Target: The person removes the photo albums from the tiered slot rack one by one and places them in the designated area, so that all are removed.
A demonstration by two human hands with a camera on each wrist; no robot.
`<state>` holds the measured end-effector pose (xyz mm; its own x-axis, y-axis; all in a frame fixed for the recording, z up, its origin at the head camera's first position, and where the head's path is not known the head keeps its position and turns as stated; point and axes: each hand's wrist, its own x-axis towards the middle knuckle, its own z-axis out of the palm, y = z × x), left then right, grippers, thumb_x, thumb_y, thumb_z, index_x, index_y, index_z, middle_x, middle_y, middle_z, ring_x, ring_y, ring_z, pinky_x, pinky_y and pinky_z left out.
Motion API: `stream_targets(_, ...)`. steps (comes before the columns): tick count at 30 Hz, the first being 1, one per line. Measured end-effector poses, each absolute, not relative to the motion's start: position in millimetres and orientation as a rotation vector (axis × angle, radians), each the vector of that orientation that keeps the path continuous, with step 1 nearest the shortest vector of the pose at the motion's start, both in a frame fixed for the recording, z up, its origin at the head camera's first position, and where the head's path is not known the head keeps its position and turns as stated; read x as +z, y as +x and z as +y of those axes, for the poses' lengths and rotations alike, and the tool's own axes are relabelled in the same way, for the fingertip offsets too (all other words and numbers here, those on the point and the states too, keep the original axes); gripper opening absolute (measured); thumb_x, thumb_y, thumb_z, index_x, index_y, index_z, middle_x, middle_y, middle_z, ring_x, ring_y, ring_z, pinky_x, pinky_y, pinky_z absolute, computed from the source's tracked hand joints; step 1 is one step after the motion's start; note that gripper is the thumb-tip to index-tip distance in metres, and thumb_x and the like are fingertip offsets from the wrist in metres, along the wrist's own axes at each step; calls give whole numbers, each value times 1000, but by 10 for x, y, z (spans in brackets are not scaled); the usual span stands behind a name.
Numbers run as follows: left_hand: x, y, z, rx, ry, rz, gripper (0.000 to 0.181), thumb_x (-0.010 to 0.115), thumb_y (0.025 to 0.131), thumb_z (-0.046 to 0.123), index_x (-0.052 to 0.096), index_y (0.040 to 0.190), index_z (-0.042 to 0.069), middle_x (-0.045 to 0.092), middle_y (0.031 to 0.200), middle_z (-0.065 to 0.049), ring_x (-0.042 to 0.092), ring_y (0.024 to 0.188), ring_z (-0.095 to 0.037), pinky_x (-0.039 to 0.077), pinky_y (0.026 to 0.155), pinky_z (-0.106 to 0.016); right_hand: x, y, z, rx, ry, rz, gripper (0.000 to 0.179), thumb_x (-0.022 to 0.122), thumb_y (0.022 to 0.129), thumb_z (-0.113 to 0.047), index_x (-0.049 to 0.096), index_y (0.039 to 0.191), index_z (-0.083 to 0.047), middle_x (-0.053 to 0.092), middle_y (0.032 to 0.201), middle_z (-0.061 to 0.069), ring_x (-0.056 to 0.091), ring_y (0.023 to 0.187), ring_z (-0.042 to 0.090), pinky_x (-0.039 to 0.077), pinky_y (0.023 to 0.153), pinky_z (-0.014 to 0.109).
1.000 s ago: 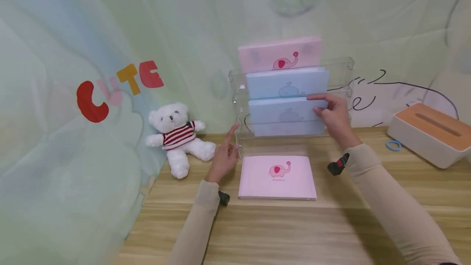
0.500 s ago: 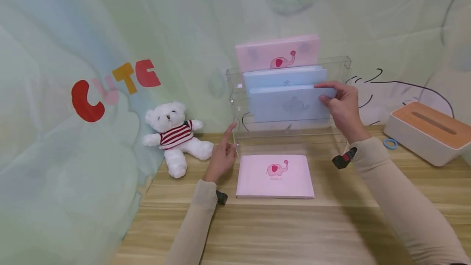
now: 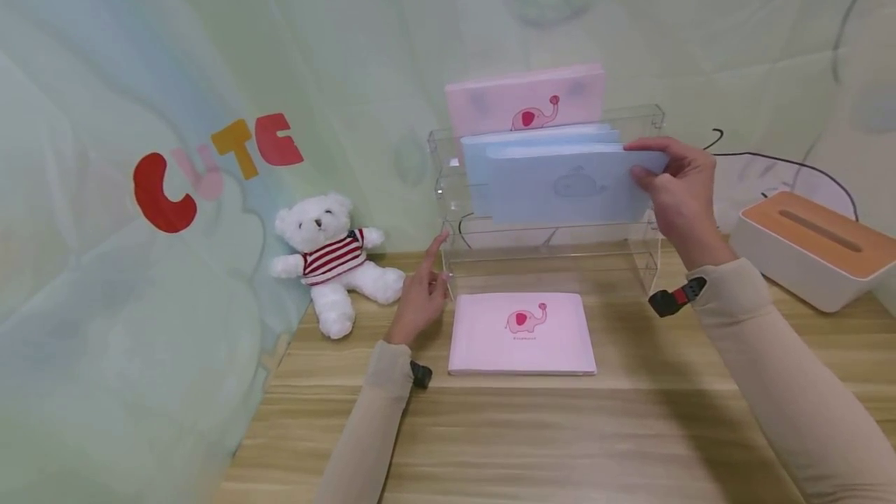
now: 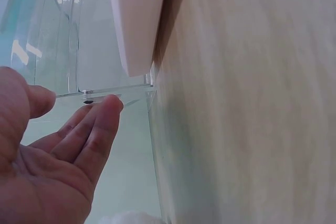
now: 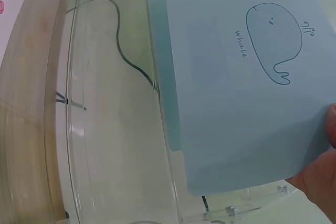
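Note:
My right hand pinches the upper right corner of a light blue notebook with a whale drawing, holding it up before the clear acrylic rack. In the right wrist view the word "Whale" shows on its cover. Behind it a second blue notebook stands in the rack, mostly hidden. A pink notebook with an elephant stands in the top tier. My left hand is at the rack's left side, index finger extended toward the frame; in the left wrist view its fingers lie against the clear edge.
A pink elephant notebook lies flat on the wooden table in front of the rack. To the left sits a white teddy bear in a striped shirt. A white tissue box with an orange lid stands at the right.
My right hand has lifted the front blue whale notebook up out of the rack's lower tier and moved it to the right. My left hand stays at the rack's side.

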<state>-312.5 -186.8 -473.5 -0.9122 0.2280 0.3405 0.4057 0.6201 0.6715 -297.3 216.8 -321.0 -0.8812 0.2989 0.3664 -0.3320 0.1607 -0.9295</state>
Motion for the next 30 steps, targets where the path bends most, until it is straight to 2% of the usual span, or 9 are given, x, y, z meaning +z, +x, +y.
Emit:
stream_targets(7,-4722,-3112,-1846,-1186,-538,-2624,77,50,112,10,21,167,55,76,78,-20,60,58,-11,50,60,-32,-3231,-2802,2286,1835,-11,-1907,38,65,98,12,80,126,-9,75,127,-7,64,124,16,40,123,64)
stream_targets(12,-4718,-3111,-1852,-1173,-547,-2601,77,52,111,8,23,168,51,75,76,-20,59,57,-11,50,59,-31,-3271,-2710,2366,1839,-60,-1900,37,66,99,10,79,128,-9,73,124,-11,60,127,16,32,125,71)
stream_targets(19,-4740,-3115,-1863,-1166,-544,-2597,78,53,110,7,24,168,50,74,75,-19,58,56,-12,50,59,-31,-3400,-2599,2501,1767,-178,-1980,40,66,100,8,78,131,-12,71,121,-17,62,118,11,39,123,66)
stream_targets(24,-4736,-3124,-1861,-1179,-531,-2600,79,53,110,6,23,168,51,74,76,-19,59,58,-13,51,61,-34,-3568,-2496,2637,1762,-290,-2032,41,64,101,5,75,136,-13,66,120,-22,58,119,9,37,124,67)
stream_targets(26,-4728,-3127,-1857,-1184,-530,-2607,79,53,110,7,23,168,52,74,74,-18,58,57,-14,51,60,-34,-3637,-2447,2692,1746,-328,-2046,41,64,102,4,74,138,-13,65,119,-24,57,119,7,39,125,62)
stream_targets(30,-4735,-3111,-1856,-1185,-529,-2604,77,53,110,7,24,169,46,72,72,-16,56,55,-13,49,58,-33,-3742,-2379,2781,1698,-379,-2086,40,66,102,3,74,137,-13,62,117,-27,54,119,2,45,121,51)
